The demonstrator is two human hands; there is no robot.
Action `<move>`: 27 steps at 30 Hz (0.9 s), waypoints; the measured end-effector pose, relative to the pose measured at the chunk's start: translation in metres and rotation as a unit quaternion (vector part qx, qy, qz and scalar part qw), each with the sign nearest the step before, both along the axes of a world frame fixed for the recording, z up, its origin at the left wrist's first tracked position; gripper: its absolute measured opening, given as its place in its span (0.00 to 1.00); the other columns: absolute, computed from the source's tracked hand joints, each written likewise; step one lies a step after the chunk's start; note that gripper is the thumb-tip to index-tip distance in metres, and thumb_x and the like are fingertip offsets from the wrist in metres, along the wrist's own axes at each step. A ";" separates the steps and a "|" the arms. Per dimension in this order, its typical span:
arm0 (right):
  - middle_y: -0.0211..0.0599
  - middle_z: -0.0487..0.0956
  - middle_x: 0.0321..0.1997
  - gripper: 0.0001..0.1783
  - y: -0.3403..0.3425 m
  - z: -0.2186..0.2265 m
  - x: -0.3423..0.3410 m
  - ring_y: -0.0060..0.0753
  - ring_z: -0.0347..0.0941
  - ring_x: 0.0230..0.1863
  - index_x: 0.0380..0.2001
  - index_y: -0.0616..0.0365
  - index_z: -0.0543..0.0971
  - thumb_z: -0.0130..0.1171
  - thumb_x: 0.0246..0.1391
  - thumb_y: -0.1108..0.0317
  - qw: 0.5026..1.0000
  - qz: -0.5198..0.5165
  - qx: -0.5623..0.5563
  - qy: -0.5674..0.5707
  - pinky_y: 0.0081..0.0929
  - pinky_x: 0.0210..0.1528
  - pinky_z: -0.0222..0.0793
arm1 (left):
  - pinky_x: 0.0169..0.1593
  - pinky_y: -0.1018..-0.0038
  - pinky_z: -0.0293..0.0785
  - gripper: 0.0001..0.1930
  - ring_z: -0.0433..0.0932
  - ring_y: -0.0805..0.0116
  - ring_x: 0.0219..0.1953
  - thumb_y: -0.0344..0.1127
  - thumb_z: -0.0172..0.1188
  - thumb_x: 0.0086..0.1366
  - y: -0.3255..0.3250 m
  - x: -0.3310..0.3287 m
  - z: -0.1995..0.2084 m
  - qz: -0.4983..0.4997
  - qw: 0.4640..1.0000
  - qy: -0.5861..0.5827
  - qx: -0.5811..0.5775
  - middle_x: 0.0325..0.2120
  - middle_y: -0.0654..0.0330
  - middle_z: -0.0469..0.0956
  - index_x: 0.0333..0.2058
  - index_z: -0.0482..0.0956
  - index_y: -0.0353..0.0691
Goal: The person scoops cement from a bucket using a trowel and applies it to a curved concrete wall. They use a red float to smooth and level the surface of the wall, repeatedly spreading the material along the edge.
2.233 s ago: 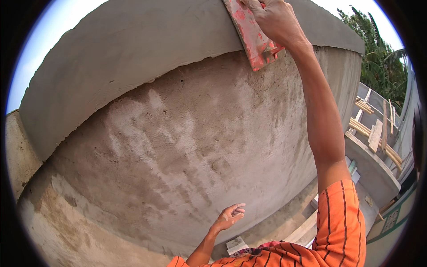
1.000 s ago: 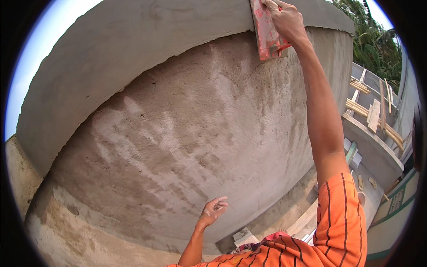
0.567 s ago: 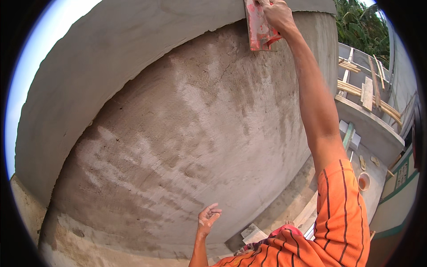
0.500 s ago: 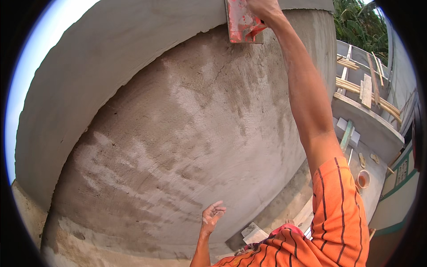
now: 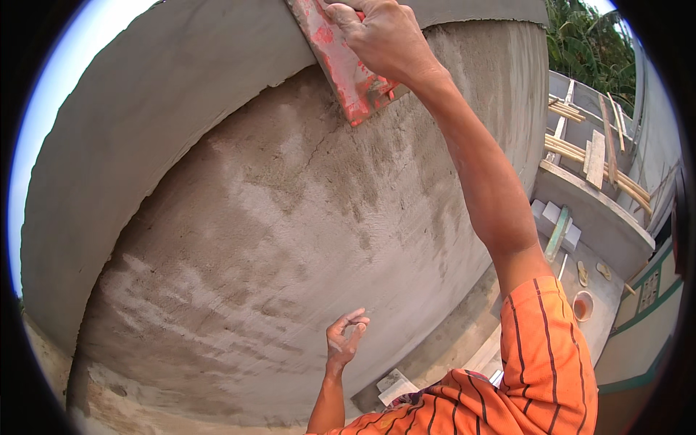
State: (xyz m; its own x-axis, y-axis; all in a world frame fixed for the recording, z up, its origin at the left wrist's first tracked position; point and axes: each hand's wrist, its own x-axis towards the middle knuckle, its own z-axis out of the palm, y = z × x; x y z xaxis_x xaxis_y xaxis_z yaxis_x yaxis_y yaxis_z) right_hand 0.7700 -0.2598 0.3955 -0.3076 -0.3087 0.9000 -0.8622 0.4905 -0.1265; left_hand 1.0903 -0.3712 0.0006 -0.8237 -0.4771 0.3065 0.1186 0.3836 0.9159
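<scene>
My right hand (image 5: 391,43) reaches up to the top of the view, closed round the handle of a plastering float (image 5: 339,72) with worn red patches and grey smears. The float lies against the wall, across the lower edge of a smooth grey plaster band (image 5: 138,123). Beneath that band the wall (image 5: 268,210) is rougher, with damp brown patches, pale streaks and a thin crack. Low in the view, my left hand (image 5: 345,339) is raised in front of the wall, empty, its dusty fingers loosely bent and apart.
To the right, bamboo poles and planks (image 5: 596,159) lie by a low grey wall (image 5: 602,214). Pale blocks (image 5: 569,235), a green-edged bar (image 5: 557,233), sandals (image 5: 583,273) and a bucket (image 5: 583,306) are on the floor. Another pale block (image 5: 395,388) sits at the wall's foot.
My right hand and the float have come left and lower in the view, and the float is more tilted. My left hand's fingers have curled a little. The view has shifted slightly.
</scene>
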 end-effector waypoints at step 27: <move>0.43 0.84 0.42 0.21 0.043 -0.103 -0.071 0.33 0.80 0.44 0.52 0.50 0.79 0.52 0.63 0.53 0.954 0.177 -0.224 -0.091 0.29 0.50 0.74 | 0.63 0.51 0.58 0.23 0.61 0.48 0.63 0.42 0.54 0.63 -0.104 0.026 0.078 0.615 0.578 0.248 -0.476 0.61 0.45 0.63 0.53 0.72 0.36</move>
